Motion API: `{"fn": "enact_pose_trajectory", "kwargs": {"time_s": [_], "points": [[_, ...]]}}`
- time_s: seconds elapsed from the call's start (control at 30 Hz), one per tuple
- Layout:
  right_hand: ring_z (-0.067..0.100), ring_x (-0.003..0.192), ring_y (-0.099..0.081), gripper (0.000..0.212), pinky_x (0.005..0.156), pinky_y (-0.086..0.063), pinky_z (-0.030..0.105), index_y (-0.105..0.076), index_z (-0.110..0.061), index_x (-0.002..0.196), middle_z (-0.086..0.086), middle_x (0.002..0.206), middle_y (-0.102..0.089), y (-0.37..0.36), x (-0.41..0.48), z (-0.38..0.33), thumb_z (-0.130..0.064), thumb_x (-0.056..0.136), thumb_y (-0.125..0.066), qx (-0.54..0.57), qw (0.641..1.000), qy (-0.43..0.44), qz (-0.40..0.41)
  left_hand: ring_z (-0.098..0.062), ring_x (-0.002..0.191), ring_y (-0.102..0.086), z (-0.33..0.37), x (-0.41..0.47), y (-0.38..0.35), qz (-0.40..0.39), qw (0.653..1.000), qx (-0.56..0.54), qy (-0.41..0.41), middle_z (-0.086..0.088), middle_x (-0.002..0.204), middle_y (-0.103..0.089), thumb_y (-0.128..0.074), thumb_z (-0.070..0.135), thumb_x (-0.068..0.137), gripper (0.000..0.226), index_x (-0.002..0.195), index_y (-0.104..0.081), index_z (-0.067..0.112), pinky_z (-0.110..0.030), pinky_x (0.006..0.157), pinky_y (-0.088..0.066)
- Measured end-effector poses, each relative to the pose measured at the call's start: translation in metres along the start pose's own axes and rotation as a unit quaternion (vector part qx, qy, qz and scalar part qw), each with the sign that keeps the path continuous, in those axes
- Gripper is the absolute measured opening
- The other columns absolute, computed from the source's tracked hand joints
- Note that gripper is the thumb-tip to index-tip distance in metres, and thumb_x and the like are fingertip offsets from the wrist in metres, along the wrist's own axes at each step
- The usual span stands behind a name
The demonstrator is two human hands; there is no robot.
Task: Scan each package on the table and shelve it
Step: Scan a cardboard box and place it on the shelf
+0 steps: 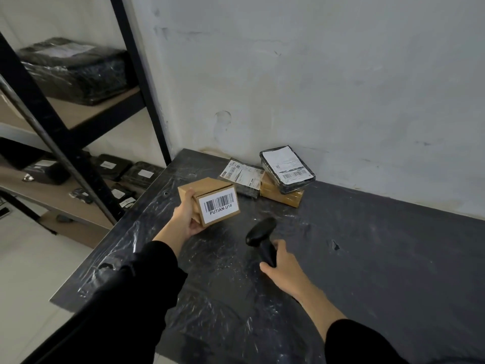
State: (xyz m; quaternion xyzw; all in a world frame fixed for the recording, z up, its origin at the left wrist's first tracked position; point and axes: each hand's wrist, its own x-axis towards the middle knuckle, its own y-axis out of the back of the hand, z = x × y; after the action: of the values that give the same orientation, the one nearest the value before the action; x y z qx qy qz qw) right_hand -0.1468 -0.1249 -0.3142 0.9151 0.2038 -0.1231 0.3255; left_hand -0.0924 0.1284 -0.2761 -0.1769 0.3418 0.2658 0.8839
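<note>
Hands (186,214) beside stacked packages (283,179), shelf (78,114).

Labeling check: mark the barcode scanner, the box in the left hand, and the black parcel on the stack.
barcode scanner (261,229): head view, on its black head.
cardboard box (207,187): head view, on its top face.
black parcel (287,165): head view, on its white label.

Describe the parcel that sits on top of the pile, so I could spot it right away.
Look to the far corner of the dark table, against the white wall. There a black-wrapped parcel lies tilted on a brown box. It alone sits on top, white label up.
</note>
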Motion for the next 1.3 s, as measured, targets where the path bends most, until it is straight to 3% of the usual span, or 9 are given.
{"fn": "enact_pose_trajectory", "kwargs": {"time_s": [0.13, 0.33, 0.47, 0.57, 0.67, 0.8, 1.0, 1.17, 1.3], "points": [[0.023, 0.100, -0.060, 0.046, 0.084, -0.052, 0.037, -0.034, -0.015, 0.125, 0.009, 0.118, -0.057, -0.019, 0.010, 0.018, -0.025, 0.090, -0.062, -0.050, 0.998, -0.030, 0.026, -0.024, 0.080, -0.062, -0.009, -0.004, 0.012, 0.002, 0.999, 0.034, -0.014, -0.011, 0.101, -0.065, -0.053, 0.058, 0.085, 0.067, 0.137, -0.043, 0.016, -0.035, 0.055, -0.049], [0.029, 0.112, -0.052, 0.061, 0.088, -0.045, 0.034, -0.037, -0.012, 0.132, 0.013, 0.123, -0.053, -0.045, 0.018, 0.020, -0.030, 0.084, -0.070, -0.164, 0.978, -0.019, 0.127, -0.028, 0.091, -0.067, -0.016, -0.009, 0.029, -0.019, 0.998, 0.060, -0.026, -0.016, 0.111, -0.067, -0.053, 0.063, 0.083, 0.069, 0.132, -0.044, 0.014, -0.036, 0.060, -0.052], [0.032, 0.114, -0.045, 0.064, 0.087, -0.043, 0.042, -0.048, -0.005, 0.121, 0.013, 0.121, -0.052, -0.054, 0.022, -0.006, -0.040, 0.075, -0.073, -0.286, 0.931, -0.030, 0.227, -0.025, 0.080, -0.067, -0.005, -0.015, 0.054, -0.023, 0.997, 0.067, -0.030, -0.012, 0.087, -0.071, -0.053, 0.061, 0.084, 0.058, 0.122, -0.052, 0.017, -0.033, 0.058, -0.053], [0.034, 0.104, -0.051, 0.039, 0.078, -0.043, 0.038, -0.056, -0.007, 0.108, 0.013, 0.108, -0.056, -0.065, 0.027, -0.051, -0.035, 0.083, -0.068, -0.114, 0.939, 0.065, 0.318, -0.022, 0.071, -0.068, 0.010, -0.018, 0.085, -0.040, 0.995, 0.087, -0.039, -0.005, 0.062, -0.073, -0.051, 0.062, 0.085, 0.047, 0.105, -0.059, 0.020, -0.029, 0.055, -0.053], [0.024, 0.092, -0.064, 0.031, 0.064, -0.052, 0.027, -0.053, -0.027, 0.101, 0.005, 0.105, -0.063, -0.075, 0.036, -0.115, -0.055, 0.089, -0.052, 0.238, 0.966, 0.010, 0.105, -0.020, 0.067, -0.070, 0.030, -0.024, 0.118, -0.086, 0.988, 0.121, -0.046, -0.006, 0.066, -0.073, -0.052, 0.062, 0.084, 0.048, 0.101, -0.061, 0.018, -0.028, 0.057, -0.055], [0.027, 0.093, -0.069, 0.072, 0.071, -0.059, 0.048, -0.037, -0.035, 0.126, 0.006, 0.116, -0.062, -0.102, 0.046, -0.179, -0.064, 0.069, -0.070, 0.406, 0.906, -0.014, -0.117, -0.024, 0.081, -0.067, 0.061, -0.039, 0.167, -0.152, 0.978, 0.132, -0.061, -0.012, 0.087, -0.070, -0.058, 0.057, 0.082, 0.053, 0.111, -0.060, 0.012, -0.033, 0.073, -0.055], [0.022, 0.106, -0.065, 0.070, 0.067, -0.056, 0.034, -0.050, -0.049, 0.116, -0.001, 0.120, -0.065, -0.175, 0.037, -0.259, -0.033, 0.059, -0.087, 0.428, 0.887, 0.135, -0.108, -0.025, 0.111, -0.059, 0.113, -0.053, 0.285, -0.254, 0.951, 0.082, -0.156, -0.005, 0.128, -0.055, -0.072, 0.037, 0.069, 0.070, 0.133, -0.044, 0.037, -0.045, 0.094, -0.050], [0.017, 0.109, -0.062, 0.064, 0.077, -0.057, 0.039, -0.051, -0.040, 0.121, -0.003, 0.128, -0.060, -0.262, 0.029, -0.355, -0.051, 0.064, -0.077, 0.356, 0.914, 0.179, -0.082, -0.031, 0.116, -0.059, 0.150, -0.050, 0.405, -0.250, 0.951, 0.034, -0.181, -0.009, 0.134, -0.056, -0.074, 0.036, 0.066, 0.079, 0.137, -0.042, 0.042, -0.048, 0.090, -0.053], [0.016, 0.113, -0.056, 0.073, 0.087, -0.050, 0.037, -0.045, -0.036, 0.134, -0.001, 0.130, -0.055, -0.312, 0.040, -0.438, -0.060, 0.068, -0.067, 0.293, 0.936, 0.182, -0.075, -0.031, 0.113, -0.062, 0.198, -0.047, 0.461, -0.175, 0.965, 0.044, -0.191, -0.016, 0.127, -0.062, -0.059, 0.060, 0.077, 0.074, 0.140, -0.042, 0.025, -0.041, 0.083, -0.054]]}}
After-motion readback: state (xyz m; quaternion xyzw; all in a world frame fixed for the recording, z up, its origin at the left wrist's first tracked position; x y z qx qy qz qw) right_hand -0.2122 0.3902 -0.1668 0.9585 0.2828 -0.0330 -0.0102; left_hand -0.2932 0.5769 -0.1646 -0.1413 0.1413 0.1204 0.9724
